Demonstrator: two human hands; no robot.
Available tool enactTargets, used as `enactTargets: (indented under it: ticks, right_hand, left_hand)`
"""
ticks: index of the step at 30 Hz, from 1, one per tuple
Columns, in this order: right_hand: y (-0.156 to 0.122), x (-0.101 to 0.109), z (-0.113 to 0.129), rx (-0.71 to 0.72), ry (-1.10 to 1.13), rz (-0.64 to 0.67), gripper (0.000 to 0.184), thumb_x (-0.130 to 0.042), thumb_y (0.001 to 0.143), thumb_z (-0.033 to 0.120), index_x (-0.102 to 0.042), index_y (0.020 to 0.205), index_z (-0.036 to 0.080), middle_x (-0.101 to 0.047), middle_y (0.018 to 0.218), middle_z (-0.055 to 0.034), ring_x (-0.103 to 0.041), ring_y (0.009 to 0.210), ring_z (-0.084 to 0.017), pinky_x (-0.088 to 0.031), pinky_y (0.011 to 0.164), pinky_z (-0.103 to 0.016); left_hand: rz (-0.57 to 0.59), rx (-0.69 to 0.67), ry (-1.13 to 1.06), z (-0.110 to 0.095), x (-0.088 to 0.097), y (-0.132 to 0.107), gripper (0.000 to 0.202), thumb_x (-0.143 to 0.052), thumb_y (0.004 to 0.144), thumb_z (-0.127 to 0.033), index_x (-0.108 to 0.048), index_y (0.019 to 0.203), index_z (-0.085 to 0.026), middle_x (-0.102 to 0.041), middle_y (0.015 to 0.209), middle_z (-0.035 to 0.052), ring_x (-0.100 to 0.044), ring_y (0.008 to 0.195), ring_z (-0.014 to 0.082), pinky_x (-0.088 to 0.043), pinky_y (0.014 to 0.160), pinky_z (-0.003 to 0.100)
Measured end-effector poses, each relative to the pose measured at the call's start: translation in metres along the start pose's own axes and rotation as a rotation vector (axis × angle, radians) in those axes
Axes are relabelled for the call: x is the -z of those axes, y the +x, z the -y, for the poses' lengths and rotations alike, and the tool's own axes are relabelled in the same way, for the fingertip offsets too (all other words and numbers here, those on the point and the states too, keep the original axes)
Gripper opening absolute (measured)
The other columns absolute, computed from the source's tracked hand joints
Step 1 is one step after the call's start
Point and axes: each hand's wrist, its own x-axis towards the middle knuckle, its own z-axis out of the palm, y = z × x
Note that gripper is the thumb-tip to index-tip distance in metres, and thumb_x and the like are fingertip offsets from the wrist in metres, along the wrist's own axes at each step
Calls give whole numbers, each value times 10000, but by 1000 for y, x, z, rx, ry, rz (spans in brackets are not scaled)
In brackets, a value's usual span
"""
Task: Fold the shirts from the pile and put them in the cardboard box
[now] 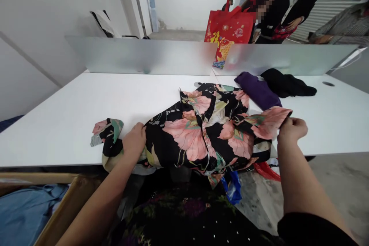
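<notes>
A black garment with large pink flowers [201, 130] lies bunched at the near edge of a white table [72, 103]. My left hand [134, 139] is closed on the cloth at its left side, beside a trailing strip of the same fabric. My right hand [291, 128] pinches the garment's right corner, which is lifted a little off the table. Part of the garment hangs over the table's front edge.
A purple cloth [257, 90] and a black cloth [286, 83] lie behind the garment. A frosted divider [144, 55] runs along the table's far edge. Beyond it are a red bag [229, 27] and other people. A box with blue fabric [25, 207] sits at lower left.
</notes>
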Motion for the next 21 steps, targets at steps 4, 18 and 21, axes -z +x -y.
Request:
enactTargets:
  ticks: [4,18,21]
  right_hand:
    - [-23,18,-14,-13,-60,-21,258,-532,805,235,-651,943,52,-636,881,-217,-574,824,-290,-386,731,-451]
    - [-306,20,-45,-602,814,935,496,-774,641,500,-629,1015,208,-707,1003,-68,-650,1009,-268,-532,825,-403]
    - [-300,18,-17,-673,835,959,441,-780,609,494,-620,873,180,-689,785,-46,-661,758,-230,-535,664,-344]
  left_hand:
    - [-19,13,19,0,0,3,320,-331,1003,-387,-584,1046,-196,-694,958,87,-648,796,255,-334,611,304]
    - [111,82,-146,-2,5,1,290,-368,951,-347,-576,1001,-152,-618,755,76,-598,698,231,-385,609,319]
    - [62,-14,-218,-5,23,-12,260,-383,928,-314,-585,1008,-170,-615,769,82,-621,780,264,-444,670,359]
